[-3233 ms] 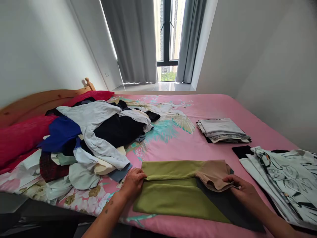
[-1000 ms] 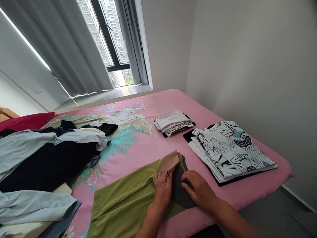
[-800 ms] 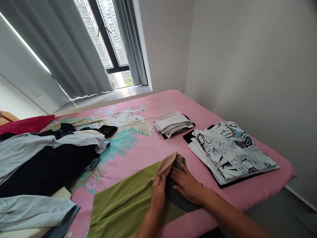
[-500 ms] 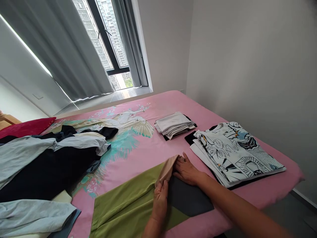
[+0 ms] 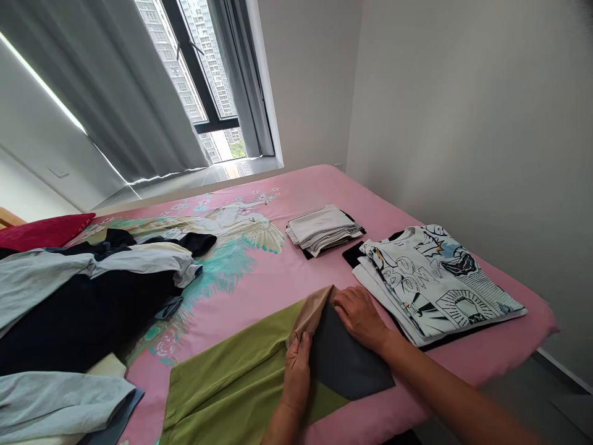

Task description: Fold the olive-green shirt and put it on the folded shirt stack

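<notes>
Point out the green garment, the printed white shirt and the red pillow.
Green garment (image 5: pixel 252 371), head view, on its green fabric.
Printed white shirt (image 5: pixel 438 281), head view, on its printed face.
Red pillow (image 5: pixel 45 232), head view, on its visible middle.

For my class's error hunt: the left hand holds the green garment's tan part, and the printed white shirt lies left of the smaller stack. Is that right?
Not quite: the head view shows the printed white shirt right of the smaller stack. The left hand does hold the tan part of the green garment.
</notes>
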The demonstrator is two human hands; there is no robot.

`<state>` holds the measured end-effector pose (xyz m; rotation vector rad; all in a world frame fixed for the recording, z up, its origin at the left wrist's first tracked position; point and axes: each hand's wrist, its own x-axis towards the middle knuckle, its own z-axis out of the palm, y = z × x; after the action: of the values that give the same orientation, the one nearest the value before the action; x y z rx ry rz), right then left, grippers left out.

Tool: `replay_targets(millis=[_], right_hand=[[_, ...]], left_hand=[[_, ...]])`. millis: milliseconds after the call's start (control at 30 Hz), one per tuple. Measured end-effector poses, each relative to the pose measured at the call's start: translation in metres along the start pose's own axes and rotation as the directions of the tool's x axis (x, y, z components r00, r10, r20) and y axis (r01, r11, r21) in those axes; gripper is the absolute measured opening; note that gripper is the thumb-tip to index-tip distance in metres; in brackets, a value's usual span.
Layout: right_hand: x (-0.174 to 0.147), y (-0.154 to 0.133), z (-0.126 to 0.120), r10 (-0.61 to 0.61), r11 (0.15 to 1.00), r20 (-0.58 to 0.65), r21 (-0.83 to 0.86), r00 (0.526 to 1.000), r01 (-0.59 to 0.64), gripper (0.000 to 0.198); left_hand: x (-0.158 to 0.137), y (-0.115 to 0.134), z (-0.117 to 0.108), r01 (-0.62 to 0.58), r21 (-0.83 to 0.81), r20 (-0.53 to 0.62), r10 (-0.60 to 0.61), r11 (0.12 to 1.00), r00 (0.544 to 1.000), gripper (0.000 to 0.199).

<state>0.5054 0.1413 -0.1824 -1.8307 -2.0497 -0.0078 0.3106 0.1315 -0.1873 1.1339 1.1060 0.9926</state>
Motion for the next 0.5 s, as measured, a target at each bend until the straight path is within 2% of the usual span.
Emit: replay_targets(millis=[100,167,267,333,367,433,500], right_hand=[[0.000,-0.011,-0.002,-0.241,0.966,0.121,0.130,0.963,0.225,0.029],[0.004,-0.010,0.004,-0.304,0.949,0.194,0.150,0.933,0.278,0.039],[0.013,0.002,0.016,-0.178,0.982,0.225,0.099,0.958,0.160,0.046],[0.017,0.013,0.021,-0.068,0.996,0.196,0.069,0.978,0.055,0.044],[0.017,0.019,0.021,-0.025,0.998,0.174,0.059,0.984,0.015,0.042],[0.015,0.027,0.017,0.056,0.997,0.121,0.042,0.991,-0.061,0.040],[0.012,0.028,0.008,0.139,0.990,0.061,0.030,0.988,-0.141,0.040]], left_hand=[[0.001,-0.004,-0.003,0.010,-0.006,0.059,-0.010,1.000,0.998,0.053],[0.001,-0.008,-0.004,0.016,0.054,0.040,-0.018,0.998,0.999,0.054],[-0.001,-0.009,-0.002,0.034,0.284,0.029,-0.044,0.958,0.999,0.053],[-0.006,-0.005,0.001,-0.097,0.476,0.166,0.019,0.874,0.986,0.046],[-0.009,-0.001,0.003,-0.211,0.555,0.273,0.064,0.805,0.960,0.043],[-0.015,0.007,0.005,-0.439,0.641,0.478,0.119,0.630,0.870,0.041],[-0.020,0.013,0.006,-0.544,0.675,0.572,0.112,0.498,0.812,0.048]])
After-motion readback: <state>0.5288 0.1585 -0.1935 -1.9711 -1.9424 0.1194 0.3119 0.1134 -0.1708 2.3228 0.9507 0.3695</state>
